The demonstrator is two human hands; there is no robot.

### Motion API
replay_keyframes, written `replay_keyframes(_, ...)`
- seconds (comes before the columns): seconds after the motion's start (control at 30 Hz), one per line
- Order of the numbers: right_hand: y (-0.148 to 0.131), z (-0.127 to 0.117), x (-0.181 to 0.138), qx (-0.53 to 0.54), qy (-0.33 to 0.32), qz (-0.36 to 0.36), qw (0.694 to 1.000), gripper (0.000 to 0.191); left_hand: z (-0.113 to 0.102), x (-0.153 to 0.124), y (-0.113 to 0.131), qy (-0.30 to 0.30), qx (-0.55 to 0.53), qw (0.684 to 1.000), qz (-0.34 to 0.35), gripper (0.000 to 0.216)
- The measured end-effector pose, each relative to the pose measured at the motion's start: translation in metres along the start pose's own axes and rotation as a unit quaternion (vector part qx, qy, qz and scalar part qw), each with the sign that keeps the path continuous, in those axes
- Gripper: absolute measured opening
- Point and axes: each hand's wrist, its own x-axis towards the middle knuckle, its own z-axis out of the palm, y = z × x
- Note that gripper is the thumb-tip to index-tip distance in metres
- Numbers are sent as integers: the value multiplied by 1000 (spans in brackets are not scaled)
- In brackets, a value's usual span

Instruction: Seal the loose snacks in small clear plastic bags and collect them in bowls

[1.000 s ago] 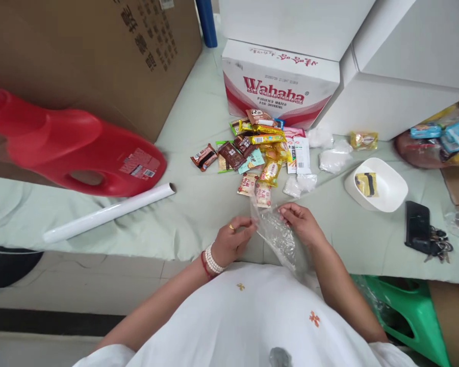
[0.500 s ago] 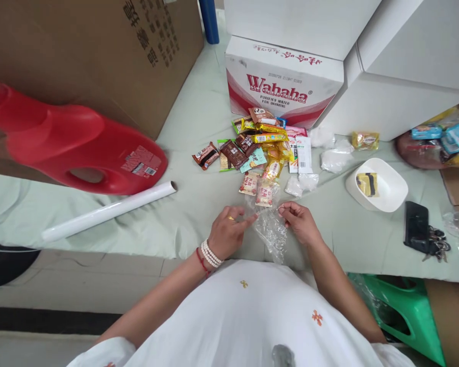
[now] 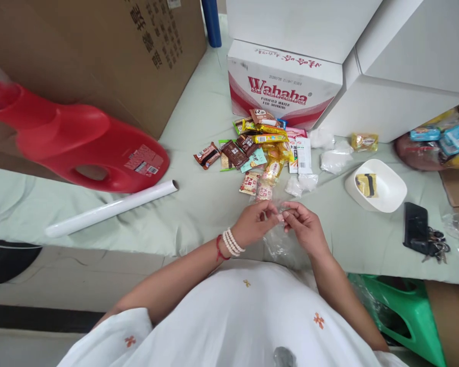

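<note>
My left hand [image 3: 254, 223] and my right hand [image 3: 304, 227] meet fingertip to fingertip over the near edge of the pale green cloth, both pinching the top of a clear plastic bag [image 3: 281, 244] that hangs down between them. Just beyond my fingers lies a heap of small snack packets [image 3: 262, 150], brown, yellow, teal and pink ones. The closest packets [image 3: 257, 186] lie a little ahead of my left fingers.
A red jug [image 3: 80, 145] lies on its side at left with a white roll [image 3: 110, 208] in front. A Wahaha carton [image 3: 286, 86] stands behind the snacks. At right sit a white bowl [image 3: 386, 196], a dark phone with keys [image 3: 416, 229] and a green stool [image 3: 405, 311].
My hands have come together from about a hand's width apart, gathering the bag's top between the fingertips. The bag now hangs narrower below them.
</note>
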Motion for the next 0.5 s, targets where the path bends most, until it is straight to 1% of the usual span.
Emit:
replay_keyframes(0.07,-2,0,-4,-48,4,-35,998,43,11,6,0,2,-24,1000,-15,27)
replay_keyframes(0.13,-5,-2,-9,-95,16,-61,994,45,16,10,-4,22,-50,998,-17,25)
replay_keyframes(0.23,-7,-3,-14,-141,30,-78,987,42,17,11,-11,42,-79,996,-19,26)
replay_keyframes(0.37,-8,0,-16,-193,24,-101,976,41,17,8,-14,55,-118,991,-32,31)
replay_keyframes(0.5,-9,4,-16,-228,16,-119,966,44,18,5,-11,38,-136,990,-21,33)
